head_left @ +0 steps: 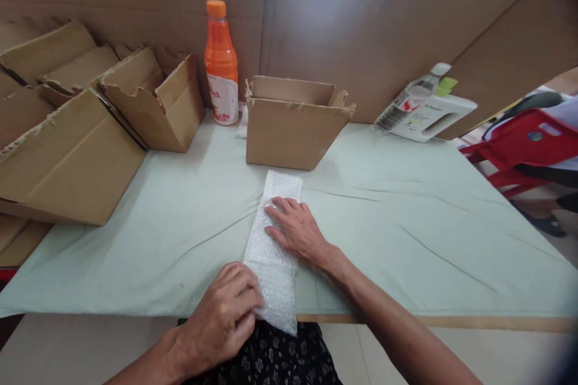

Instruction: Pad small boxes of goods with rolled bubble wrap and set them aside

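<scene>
A long strip of bubble wrap lies on the cloth-covered table, its near end hanging over the front edge. My right hand rests on the strip's upper part with its fingers spread. At the strip's lower left side, my left hand has its fingers curled against the edge, gripping the bubble wrap there. Just beyond the strip's far end stands an open cardboard box with slanted sides.
An orange bottle stands behind, left of the box. Several cardboard boxes crowd the left side. At the back right, a clear bottle leans against a white jug. A red chair with a seated person is beyond the table's right edge.
</scene>
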Demonstrator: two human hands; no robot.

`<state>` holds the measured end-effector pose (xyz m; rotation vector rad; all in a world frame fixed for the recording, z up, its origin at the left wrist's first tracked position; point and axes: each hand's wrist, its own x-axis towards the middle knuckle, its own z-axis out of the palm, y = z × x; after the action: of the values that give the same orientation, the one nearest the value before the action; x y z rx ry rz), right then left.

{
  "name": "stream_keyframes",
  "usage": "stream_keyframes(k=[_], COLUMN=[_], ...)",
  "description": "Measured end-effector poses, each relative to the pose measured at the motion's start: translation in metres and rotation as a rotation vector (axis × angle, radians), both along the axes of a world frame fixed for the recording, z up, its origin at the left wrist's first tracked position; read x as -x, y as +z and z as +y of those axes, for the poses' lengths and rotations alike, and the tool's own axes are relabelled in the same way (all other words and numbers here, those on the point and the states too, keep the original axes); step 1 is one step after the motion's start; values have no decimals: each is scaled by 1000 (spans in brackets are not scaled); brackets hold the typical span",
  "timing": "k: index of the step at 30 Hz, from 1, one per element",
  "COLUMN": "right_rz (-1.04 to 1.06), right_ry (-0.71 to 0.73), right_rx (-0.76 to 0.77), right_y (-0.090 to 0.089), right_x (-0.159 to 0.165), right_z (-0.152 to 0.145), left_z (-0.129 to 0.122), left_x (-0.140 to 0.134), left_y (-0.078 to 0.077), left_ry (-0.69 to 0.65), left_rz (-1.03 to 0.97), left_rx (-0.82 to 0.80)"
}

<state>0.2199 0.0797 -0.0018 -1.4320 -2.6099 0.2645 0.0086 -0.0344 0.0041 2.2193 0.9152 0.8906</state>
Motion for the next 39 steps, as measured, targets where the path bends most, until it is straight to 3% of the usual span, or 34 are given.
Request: stream_keyframes(k=[4, 6, 10, 14, 17, 20, 24, 27, 30, 33, 36, 39], right_rz=[422, 610, 708, 491, 253, 246, 446, 494, 455, 341, 237, 282], right_ry=[-80, -166, -289, -85, 26, 26, -2, -12, -52, -7, 109, 134], right_rx=[134, 129, -95, -171, -147, -165, 2, 137, -62, -257, -259, -233], right_y=[12, 20, 34, 25, 5, -9, -6, 3, 9, 8, 3, -2], right_x=[-28, -43, -57, -42, -25, -19, -23, -26, -26, -23, -18, -16], right_z=[-7, -17, -48, -74, -77, -72, -70, -74, -81, -83, -75, -67], left_z=[34, 60, 108, 130, 122, 97, 60, 48, 52, 60, 60, 50], left_x=[-1, -7, -25, -35, -30, -17, -2, -1, -5, -10, -10, -6], left_y=[25, 30, 15, -9, -13, -7, -1, -4, -10, -14, -14, -7], left_ry=[-62, -78, 7, 44, 124, 166, 67, 72, 133, 197, 276, 219], left_rz=[92, 167, 268, 316, 263, 142, 154, 154, 150, 207, 255, 223], left_rx=[114, 132, 79, 53, -23, -151, -126, -26, 52, 25, -128, -192])
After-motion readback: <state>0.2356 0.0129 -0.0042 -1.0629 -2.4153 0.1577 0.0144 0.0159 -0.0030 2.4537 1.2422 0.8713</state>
